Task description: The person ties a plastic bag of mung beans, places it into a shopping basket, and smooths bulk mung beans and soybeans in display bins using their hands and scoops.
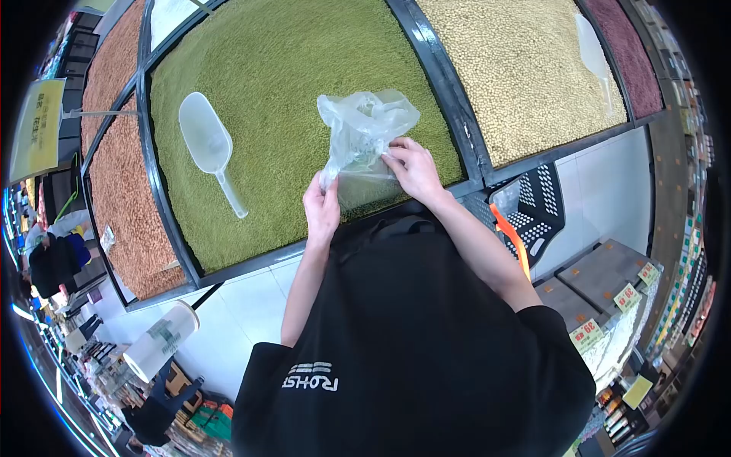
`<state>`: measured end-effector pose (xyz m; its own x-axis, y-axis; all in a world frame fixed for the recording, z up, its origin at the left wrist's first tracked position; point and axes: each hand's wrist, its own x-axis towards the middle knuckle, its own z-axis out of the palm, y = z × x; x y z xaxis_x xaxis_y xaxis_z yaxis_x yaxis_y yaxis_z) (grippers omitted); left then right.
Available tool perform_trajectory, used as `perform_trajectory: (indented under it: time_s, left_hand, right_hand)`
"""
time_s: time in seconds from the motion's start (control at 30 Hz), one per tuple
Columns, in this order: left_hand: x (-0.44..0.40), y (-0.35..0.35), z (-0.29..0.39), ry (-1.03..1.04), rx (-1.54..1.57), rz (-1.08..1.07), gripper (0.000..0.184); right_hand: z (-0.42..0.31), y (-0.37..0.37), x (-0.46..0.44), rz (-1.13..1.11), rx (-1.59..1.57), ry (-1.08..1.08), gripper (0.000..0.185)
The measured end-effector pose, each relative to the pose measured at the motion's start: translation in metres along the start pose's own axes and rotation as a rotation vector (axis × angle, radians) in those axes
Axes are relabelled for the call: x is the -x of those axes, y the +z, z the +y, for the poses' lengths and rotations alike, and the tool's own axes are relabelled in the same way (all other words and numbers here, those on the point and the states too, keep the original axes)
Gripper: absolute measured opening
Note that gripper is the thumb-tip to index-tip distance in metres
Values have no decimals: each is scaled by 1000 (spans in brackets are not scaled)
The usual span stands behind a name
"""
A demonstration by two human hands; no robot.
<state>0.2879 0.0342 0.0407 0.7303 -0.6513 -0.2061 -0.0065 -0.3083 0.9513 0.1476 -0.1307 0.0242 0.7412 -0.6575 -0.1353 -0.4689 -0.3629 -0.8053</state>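
Observation:
A clear plastic bag (364, 126) is held between my two hands over the front part of a bin of green beans (304, 53). My left hand (322, 207) pinches the bag's lower left edge. On the other side, my right hand (413, 167) grips the bag with its thumb and fingers. The top of the bag is crumpled and looks spread apart; I cannot tell whether anything is inside. To the left, a clear plastic scoop (205, 135) lies on the green beans with its handle toward me.
Right of the green beans is a bin of pale yellow beans (518, 76) with another scoop (592, 49). Reddish beans (129, 206) fill bins on the left. A roll of plastic bags (161, 340) stands at lower left. A black basket (537, 202) with an orange handle is at right.

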Motion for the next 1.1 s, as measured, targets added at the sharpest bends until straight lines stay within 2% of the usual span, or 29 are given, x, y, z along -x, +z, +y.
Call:
perform_trajectory:
  time_s: [0.03, 0.1, 0.13, 0.2, 0.37, 0.43, 0.47, 0.5, 0.53, 0.6, 0.73, 0.8, 0.83, 0.9, 0.97, 1.03, 1.1]
  left_hand:
    - [2, -2, 0, 26, 42, -6, 19]
    - [8, -6, -4, 34, 80, -8, 21]
    - [11, -8, -6, 44, 119, -13, 22]
    - [18, -13, -4, 60, 80, -26, 21]
    - [20, -20, -24, 140, 21, -142, 24]
    - [19, -15, -8, 41, 37, -88, 29]
    - [16, -15, 1, 42, 38, -79, 29]
    - [11, -14, 9, 58, -99, -92, 32]
    - [6, -13, 14, 76, -236, -104, 34]
    - [-4, -11, 3, 105, -300, -116, 31]
    - [-21, -13, -5, 98, -315, -103, 25]
    - [-25, -15, 3, 63, -302, -82, 24]
    - [-26, -15, 9, 26, -291, -67, 25]
    - [-30, -17, 8, 30, -278, -65, 29]
    - [-36, -17, 0, -15, -46, -55, 32]
    - [-39, -16, 14, -33, 59, -82, 34]
    - [-39, -17, 28, -143, 228, -151, 32]
  right_hand:
    - [3, 2, 2, -3, -1, -1, 24]
    - [5, 4, 7, -5, -463, 33, 25]
    - [5, 3, 9, -9, -464, 32, 25]
    - [4, 2, 13, -37, -739, 144, 28]
    - [15, 10, 16, -28, -795, 87, 29]
    - [14, 12, 11, -1, -815, 41, 29]
    - [11, 11, 5, 15, -599, 65, 27]
    - [8, 8, 0, 37, -382, 89, 27]
    - [3, 6, -5, 37, -380, 86, 27]
    - [-10, 5, -16, 57, -252, 127, 28]
    - [-31, -1, -29, 33, -229, 140, 29]
    - [-32, 1, -35, 36, -540, 105, 32]
    - [-34, 1, -36, 30, -537, 104, 32]
    - [-41, -3, -38, -15, -889, 270, 34]
    - [-47, -10, -38, -51, -893, 331, 36]
    - [-53, -13, -38, -74, -1017, 561, 38]
    - [-55, -15, -34, -140, -1075, 637, 40]
